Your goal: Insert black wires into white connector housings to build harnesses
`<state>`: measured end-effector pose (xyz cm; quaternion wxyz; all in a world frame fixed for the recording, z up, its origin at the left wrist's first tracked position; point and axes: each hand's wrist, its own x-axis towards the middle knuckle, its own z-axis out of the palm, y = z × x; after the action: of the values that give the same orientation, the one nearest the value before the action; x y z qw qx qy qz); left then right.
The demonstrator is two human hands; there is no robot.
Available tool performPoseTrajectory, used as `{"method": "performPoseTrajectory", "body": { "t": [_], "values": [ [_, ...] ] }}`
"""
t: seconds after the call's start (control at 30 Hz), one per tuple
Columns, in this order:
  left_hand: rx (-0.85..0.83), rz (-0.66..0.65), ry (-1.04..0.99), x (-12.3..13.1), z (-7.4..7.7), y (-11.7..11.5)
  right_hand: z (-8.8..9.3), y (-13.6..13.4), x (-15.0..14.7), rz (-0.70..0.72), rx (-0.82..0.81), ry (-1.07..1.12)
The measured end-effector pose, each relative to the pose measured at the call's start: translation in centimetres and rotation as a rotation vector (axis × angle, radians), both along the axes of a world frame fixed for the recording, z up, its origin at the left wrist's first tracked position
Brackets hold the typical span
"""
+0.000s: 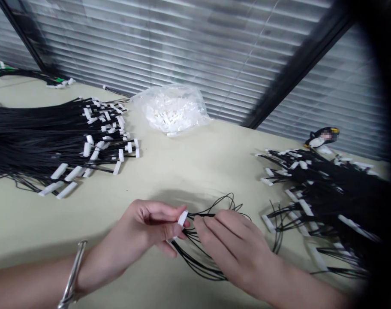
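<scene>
My left hand pinches a long white connector housing between thumb and fingers, holding it tilted above the table. Several thin black wires run from the housing towards the right and loop beneath my other hand. Close beside it, my right hand is closed over the wires, back of the hand towards me. Its fingertips are near the housing, and what exactly they grip is partly hidden by the fingers.
Black cables with white connectors lie in a big bundle at the left and another pile at the right. A clear plastic bag of small white parts sits at the back by the window blinds. A penguin figure stands behind the right pile.
</scene>
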<state>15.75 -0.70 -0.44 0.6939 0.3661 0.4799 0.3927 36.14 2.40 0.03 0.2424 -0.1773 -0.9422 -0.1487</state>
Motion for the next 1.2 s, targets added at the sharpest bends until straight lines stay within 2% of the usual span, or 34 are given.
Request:
{"method": "performPoseTrajectory", "body": {
  "t": [0.17, 0.23, 0.3, 0.33, 0.43, 0.47, 0.53, 0.67, 0.8, 0.9, 1.07, 1.2],
  "values": [
    [0.006, 0.004, -0.024, -0.1, 0.1, 0.1, -0.1, 0.3, -0.3, -0.031, -0.001, -0.010],
    [0.004, -0.001, -0.047, -0.1, 0.2, 0.2, 0.0, 0.9, -0.5, -0.117, 0.036, -0.006],
    [0.000, -0.006, -0.058, -0.2, 0.3, 0.3, 0.2, 1.7, -0.5, -0.206, -0.030, 0.000],
    [0.001, -0.008, -0.062, -0.3, 0.3, 0.4, 0.3, 2.1, -0.5, -0.234, -0.175, 0.018],
    [0.018, -0.017, -0.076, -0.4, 0.6, 0.7, 0.6, 3.5, -0.2, -0.237, -0.831, 0.110],
    [0.027, -0.020, -0.079, -0.4, 0.7, 0.8, 0.7, 4.0, -0.1, -0.227, -1.002, 0.144],
    [0.050, -0.024, -0.083, -0.5, 0.9, 1.0, 1.0, 4.8, 0.1, -0.208, -1.184, 0.184],
    [0.099, -0.032, -0.074, -0.8, 1.7, 1.1, 2.3, 5.8, 0.4, -0.155, -1.362, 0.309],
    [0.187, -0.118, -0.019, -1.1, 2.8, 1.0, 4.4, 5.9, 1.8, -0.142, -1.438, 0.536],
    [0.249, -0.173, 0.024, -1.2, 3.0, 0.8, 5.2, 6.1, 3.7, -0.141, -1.438, 0.684],
    [0.311, -0.231, 0.099, -1.1, 1.9, 1.1, 4.9, 8.2, 6.5, -0.136, -1.397, 0.819],
    [0.383, -0.234, 0.143, -1.3, 0.5, 1.8, 5.0, 10.6, 7.0, -0.103, -1.377, 0.785]
  ]
}}
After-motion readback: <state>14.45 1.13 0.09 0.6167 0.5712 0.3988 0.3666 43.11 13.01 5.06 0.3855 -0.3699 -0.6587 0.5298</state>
